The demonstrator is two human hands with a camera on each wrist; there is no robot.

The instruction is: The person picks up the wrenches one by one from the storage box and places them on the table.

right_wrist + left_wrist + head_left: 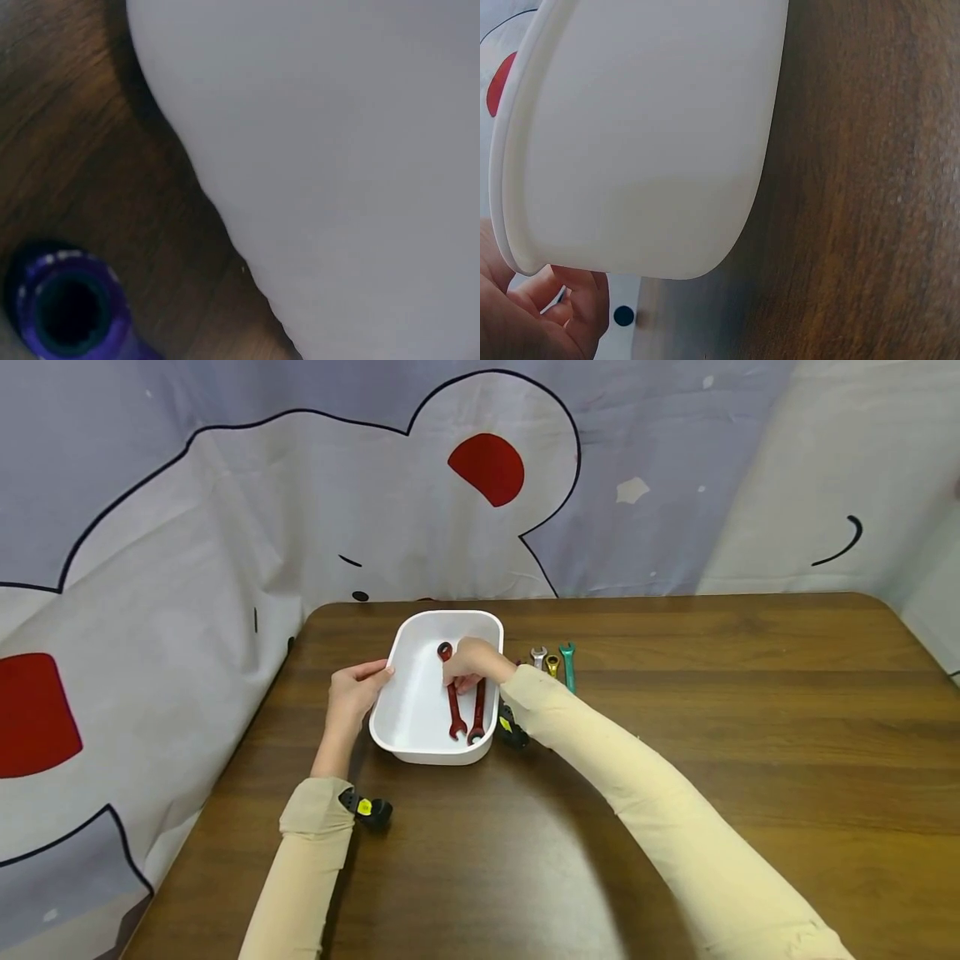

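Observation:
A white plastic tub [408, 710] stands on the left part of the table in the head view. My left hand [352, 695] grips its left rim, thumb above and fingers under the edge; the left wrist view shows the fingers at the tub's corner. Inside the tub lie two red combination wrenches, a left one [455, 714] and a right one [477, 714]. My right hand [471, 662] reaches in over the right rim with bent fingers, pinching the left wrench around its middle. That hand and wrist hide parts of both wrenches.
Just right of the tub lie a silver wrench [538, 654], a yellow wrench [552, 665] and a green wrench [568, 667], partly behind the right forearm. A purple ring end [71, 313] shows beside the tub in the right wrist view. A patterned curtain [645, 485] hangs behind the table.

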